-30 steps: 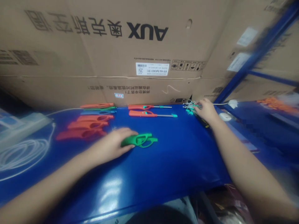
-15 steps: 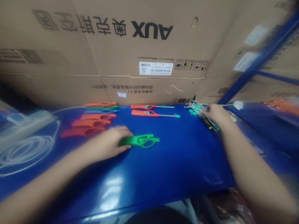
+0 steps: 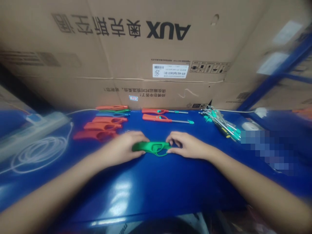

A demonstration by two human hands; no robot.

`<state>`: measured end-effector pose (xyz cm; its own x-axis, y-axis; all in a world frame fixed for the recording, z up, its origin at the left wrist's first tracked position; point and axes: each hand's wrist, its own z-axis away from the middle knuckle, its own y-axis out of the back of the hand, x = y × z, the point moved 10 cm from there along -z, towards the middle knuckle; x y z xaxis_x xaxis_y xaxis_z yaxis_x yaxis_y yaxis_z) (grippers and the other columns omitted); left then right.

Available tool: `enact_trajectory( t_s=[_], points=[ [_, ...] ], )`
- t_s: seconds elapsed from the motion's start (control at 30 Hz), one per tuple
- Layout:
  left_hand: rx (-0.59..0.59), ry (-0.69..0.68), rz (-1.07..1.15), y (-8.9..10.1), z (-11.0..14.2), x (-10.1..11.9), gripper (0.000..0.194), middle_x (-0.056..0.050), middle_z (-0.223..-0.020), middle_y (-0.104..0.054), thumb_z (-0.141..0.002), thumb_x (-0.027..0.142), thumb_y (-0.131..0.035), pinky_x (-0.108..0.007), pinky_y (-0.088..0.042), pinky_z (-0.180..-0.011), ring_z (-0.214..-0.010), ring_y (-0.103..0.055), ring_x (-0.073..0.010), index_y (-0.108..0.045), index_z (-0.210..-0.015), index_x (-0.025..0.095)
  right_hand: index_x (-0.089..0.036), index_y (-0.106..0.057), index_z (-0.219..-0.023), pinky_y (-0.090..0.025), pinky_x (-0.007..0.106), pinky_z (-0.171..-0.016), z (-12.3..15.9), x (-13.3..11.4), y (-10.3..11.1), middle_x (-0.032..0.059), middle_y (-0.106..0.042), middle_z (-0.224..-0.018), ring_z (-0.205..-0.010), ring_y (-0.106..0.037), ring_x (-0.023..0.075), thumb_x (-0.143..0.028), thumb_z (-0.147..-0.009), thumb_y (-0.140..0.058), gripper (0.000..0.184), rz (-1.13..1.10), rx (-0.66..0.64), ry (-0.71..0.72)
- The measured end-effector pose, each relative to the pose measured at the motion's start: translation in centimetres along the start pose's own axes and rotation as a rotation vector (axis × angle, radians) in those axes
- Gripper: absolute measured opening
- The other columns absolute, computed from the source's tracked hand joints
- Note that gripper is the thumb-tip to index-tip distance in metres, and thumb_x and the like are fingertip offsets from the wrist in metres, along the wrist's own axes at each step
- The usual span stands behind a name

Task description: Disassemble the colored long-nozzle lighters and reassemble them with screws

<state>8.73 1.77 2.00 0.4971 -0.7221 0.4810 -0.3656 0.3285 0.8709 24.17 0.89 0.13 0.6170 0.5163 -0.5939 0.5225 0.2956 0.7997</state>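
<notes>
Between my two hands is a green lighter handle (image 3: 155,147) with a trigger-guard loop and no metal tube showing, lying level just above the blue surface. My left hand (image 3: 125,145) is closed around its left end, thumb below and fingers above. At its right end, the thumb and fingertips of my right hand (image 3: 187,145) pinch the narrow tip; whether anything small is also between them is hidden. Beyond my hands lie two red lighters (image 3: 157,118) with metal tubes and teal parts. To the right rests a bundle of metal tubes with teal tips (image 3: 214,116).
Several red, green and blue handles (image 3: 107,121) lie behind my left hand. A power strip (image 3: 36,130) and a coiled white cable (image 3: 44,154) occupy the left. Cardboard (image 3: 117,68) walls the back of the blue surface (image 3: 170,185); a blue post (image 3: 253,87) stands right.
My right hand has moved left from the tube bundle to the green handle's right end. My left hand still holds that handle. The whole view has shifted slightly.
</notes>
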Motion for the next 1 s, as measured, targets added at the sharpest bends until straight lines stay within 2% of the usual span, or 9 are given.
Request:
enact_trajectory(
  t_s=[0.17, 0.3, 0.4, 0.6, 0.83, 1.0],
  points=[
    [0.003, -0.035, -0.008, -0.5, -0.2, 0.4, 0.031, -0.004, -0.111, -0.069, -0.088, 0.022, -0.069, -0.035, -0.048, -0.092, -0.104, -0.063, -0.0222, -0.067, -0.119, 0.023, -0.018, -0.063, -0.091, -0.042, 0.023, -0.064, 0.0, 0.4, 0.3, -0.0008, -0.06, -0.084, -0.069, -0.051, 0.0108, -0.03, -0.085, -0.074, 0.017, -0.083, 0.036, -0.01],
    [0.016, -0.001, -0.007, -0.8, -0.3, 0.1, 0.038, -0.006, -0.115, -0.07, -0.087, 0.024, -0.071, -0.037, -0.047, -0.095, -0.107, -0.062, -0.0238, -0.064, -0.125, 0.022, -0.019, -0.064, -0.092, -0.041, 0.024, -0.065, 0.1, 0.0, 0.2, 0.0001, -0.062, -0.086, -0.07, -0.052, 0.0112, -0.029, -0.086, -0.072, 0.015, -0.034, 0.027, 0.005],
    [0.007, 0.009, 0.002, -0.7, -0.3, 0.0, 0.037, -0.006, -0.114, -0.07, -0.087, 0.025, -0.071, -0.037, -0.048, -0.094, -0.106, -0.063, -0.0237, -0.065, -0.123, 0.021, -0.019, -0.063, -0.088, -0.04, 0.024, -0.062, 0.3, 0.1, 1.0, -0.0001, -0.061, -0.08, -0.066, -0.051, 0.0116, -0.032, -0.088, -0.071, 0.016, -0.017, 0.07, -0.011],
    [0.003, 0.016, -0.018, -0.2, -0.3, -0.1, 0.032, -0.006, -0.112, -0.07, -0.086, 0.026, -0.07, -0.036, -0.049, -0.093, -0.104, -0.064, -0.0242, -0.066, -0.118, 0.022, -0.019, -0.062, -0.084, -0.039, 0.025, -0.056, 0.7, 1.9, 2.8, -0.0024, -0.056, -0.068, -0.059, -0.048, 0.0117, -0.044, -0.086, -0.07, 0.026, -0.202, 0.166, -0.104],
    [0.0, 0.035, -0.045, -0.3, -0.1, 0.0, 0.034, -0.006, -0.11, -0.069, -0.084, 0.021, -0.068, -0.036, -0.048, -0.092, -0.103, -0.063, -0.0234, -0.067, -0.118, 0.022, -0.019, -0.066, -0.085, -0.038, 0.025, -0.06, 0.3, 2.0, 1.7, -0.0017, -0.058, -0.072, -0.062, -0.05, 0.0119, -0.037, -0.085, -0.074, 0.019, 0.031, 0.103, -0.06],
    [-0.002, 0.036, -0.052, -0.2, -0.1, 0.0, 0.031, -0.006, -0.108, -0.069, -0.085, 0.019, -0.066, -0.036, -0.047, -0.092, -0.101, -0.062, -0.0233, -0.067, -0.116, 0.021, -0.019, -0.065, -0.084, -0.039, 0.024, -0.059, 0.2, 1.2, 1.6, -0.0007, -0.06, -0.076, -0.062, -0.05, 0.0113, -0.038, -0.087, -0.073, 0.021, -0.014, 0.114, -0.031]
  ],
)
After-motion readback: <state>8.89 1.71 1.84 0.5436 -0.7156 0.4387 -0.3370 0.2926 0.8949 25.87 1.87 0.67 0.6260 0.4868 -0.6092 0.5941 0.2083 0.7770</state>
